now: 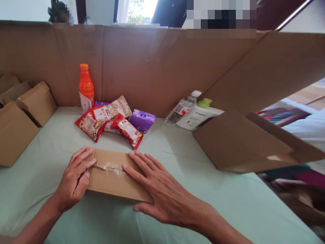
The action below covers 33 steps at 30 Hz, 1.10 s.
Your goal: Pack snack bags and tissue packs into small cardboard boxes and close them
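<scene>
A small cardboard box [111,183] lies on the pale green cloth in front of me, its top flaps meeting at a seam with crumpled clear tape and torn edges. My left hand [76,179] grips its left end, fingers bent over the top and thumb at the near corner. Across the right end spans my right hand [154,189], with long fingers over the top and the thumb down at the near side. Just beyond the box are two red snack packets [91,125] [129,131], a larger beige-and-red snack bag [113,110] and a purple pack [142,120].
An orange drink bottle [86,89] stands behind the snacks. A clear water bottle [181,110] and a white bottle with green cap [199,117] lean at the back right. Open cardboard boxes stand left [17,130] and right [243,142]. A tall cardboard wall [142,67] closes the back.
</scene>
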Each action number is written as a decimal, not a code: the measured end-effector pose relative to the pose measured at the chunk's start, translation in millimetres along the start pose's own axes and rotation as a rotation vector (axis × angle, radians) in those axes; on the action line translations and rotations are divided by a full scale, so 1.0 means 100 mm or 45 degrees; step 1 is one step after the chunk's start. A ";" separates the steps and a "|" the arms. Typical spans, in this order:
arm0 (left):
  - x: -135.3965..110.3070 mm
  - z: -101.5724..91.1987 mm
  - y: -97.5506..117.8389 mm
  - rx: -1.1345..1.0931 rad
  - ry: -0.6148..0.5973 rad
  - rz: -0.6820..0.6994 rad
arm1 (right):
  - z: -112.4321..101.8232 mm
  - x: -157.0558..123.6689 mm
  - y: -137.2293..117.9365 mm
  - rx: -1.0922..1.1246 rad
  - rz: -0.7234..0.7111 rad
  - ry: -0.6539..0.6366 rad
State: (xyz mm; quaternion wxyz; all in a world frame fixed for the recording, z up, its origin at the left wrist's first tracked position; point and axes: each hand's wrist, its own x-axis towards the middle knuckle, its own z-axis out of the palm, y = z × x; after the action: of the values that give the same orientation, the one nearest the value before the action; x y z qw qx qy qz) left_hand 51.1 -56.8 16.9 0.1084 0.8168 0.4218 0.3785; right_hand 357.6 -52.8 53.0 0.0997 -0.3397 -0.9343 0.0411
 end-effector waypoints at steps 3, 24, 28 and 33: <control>0.01 0.01 -0.01 0.015 0.018 0.019 | -0.10 0.14 0.03 0.053 0.029 -0.188; -0.25 0.52 -0.05 -0.168 -0.230 -0.185 | -0.11 -2.83 0.68 -0.324 1.356 0.194; -0.35 0.65 -0.23 -0.121 -0.226 -0.028 | -0.23 -3.44 1.22 -0.349 1.602 0.352; -0.44 0.60 -0.34 -0.034 -0.257 -0.028 | -0.29 -3.55 1.69 -0.286 1.614 0.435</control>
State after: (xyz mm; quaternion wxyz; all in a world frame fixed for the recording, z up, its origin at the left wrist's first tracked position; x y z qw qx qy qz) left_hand 57.3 -61.6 -64.4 0.1652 0.8446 0.4125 0.2988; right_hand 736.0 -151.7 1.2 0.1669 -0.8334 -0.5234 -0.0603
